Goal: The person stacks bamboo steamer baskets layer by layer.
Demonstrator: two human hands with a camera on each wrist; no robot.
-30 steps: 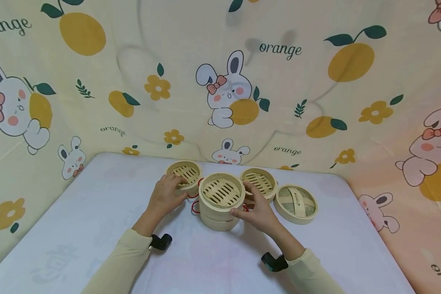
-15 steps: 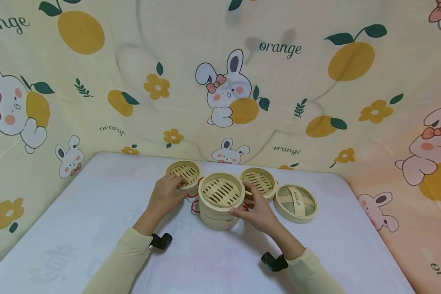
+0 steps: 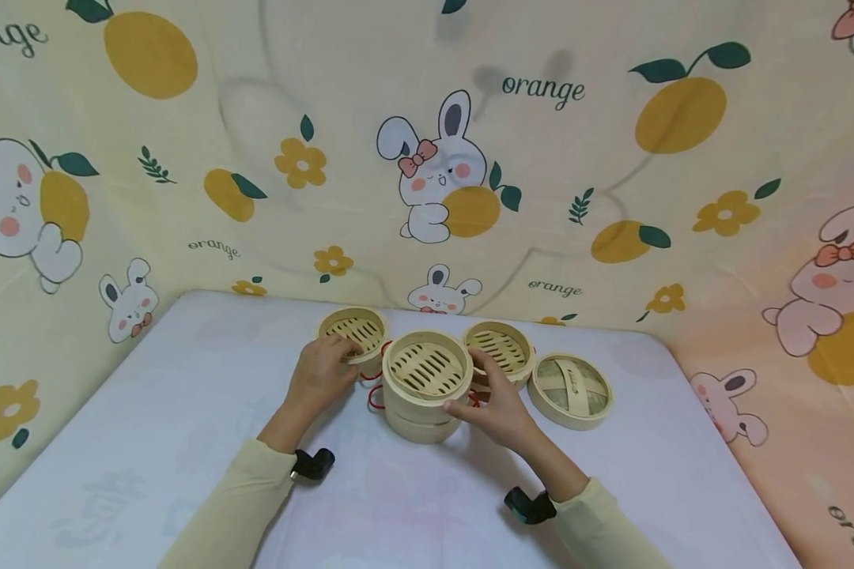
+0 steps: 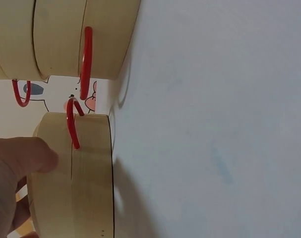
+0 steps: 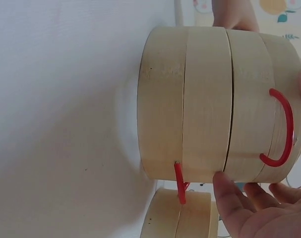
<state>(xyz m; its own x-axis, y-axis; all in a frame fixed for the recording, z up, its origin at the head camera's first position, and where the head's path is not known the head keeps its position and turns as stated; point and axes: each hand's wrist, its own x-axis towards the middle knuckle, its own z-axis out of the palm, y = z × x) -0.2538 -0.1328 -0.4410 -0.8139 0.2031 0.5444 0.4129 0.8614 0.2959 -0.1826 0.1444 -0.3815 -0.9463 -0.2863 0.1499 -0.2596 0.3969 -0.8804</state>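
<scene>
A two-tier stack of bamboo steamer baskets (image 3: 421,423) with red loop handles stands upright at the table's middle. My right hand (image 3: 498,409) holds the upper tier at its right side, thumb in front and fingers behind; the right wrist view shows its fingertips (image 5: 229,193) against the wall. Behind on the left is another steamer basket (image 3: 352,322), slatted inside. My left hand (image 3: 319,373) grips its near left wall. In the left wrist view the thumb (image 4: 38,154) presses the outer wall, while the other fingers are partly hidden.
A third steamer basket (image 3: 500,345) stands behind the stack on the right. Beside it lies a woven bamboo lid (image 3: 572,393) with a strap across. White cloth covers the table (image 3: 398,514); a printed curtain (image 3: 341,63) rises along its back edge.
</scene>
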